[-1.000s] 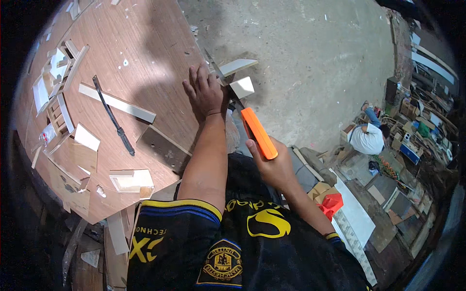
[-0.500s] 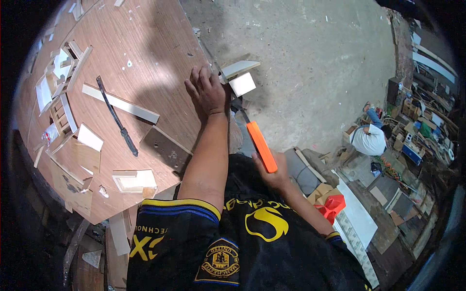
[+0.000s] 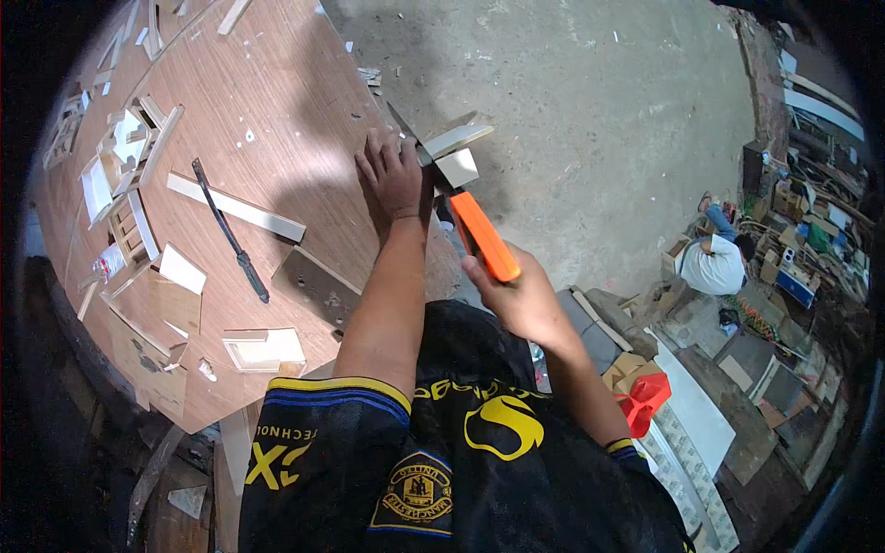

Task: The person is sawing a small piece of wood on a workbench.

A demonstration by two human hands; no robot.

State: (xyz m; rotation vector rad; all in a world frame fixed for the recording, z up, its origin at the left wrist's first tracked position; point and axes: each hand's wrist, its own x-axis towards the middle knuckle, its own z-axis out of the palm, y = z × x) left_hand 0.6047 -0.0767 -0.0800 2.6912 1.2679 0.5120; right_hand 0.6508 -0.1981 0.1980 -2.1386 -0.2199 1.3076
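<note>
My right hand (image 3: 524, 300) is wrapped round the orange handle of a handsaw (image 3: 485, 238). The dark blade runs forward along the table's edge, close beside my left hand (image 3: 396, 180). That hand lies palm down at the edge with its fingers apart and stretched out. Just past the blade, a pale wood block (image 3: 458, 167) and a flat wood strip (image 3: 458, 139) stick out over the floor. Whether they continue under my left hand is hidden.
On the brown table (image 3: 304, 129) lie a black bar-like tool (image 3: 230, 235), a narrow wood strip (image 3: 238, 208), a board (image 3: 316, 281) and several small wooden assemblies. A person in a white shirt (image 3: 712, 265) sits at the far right near piled scrap. A red object (image 3: 645, 404) lies lower right.
My right hand has pushed the saw forward and slightly left, so the handle is now nearer the wood block. My left hand has stayed at the table's edge. The view has shifted slightly.
</note>
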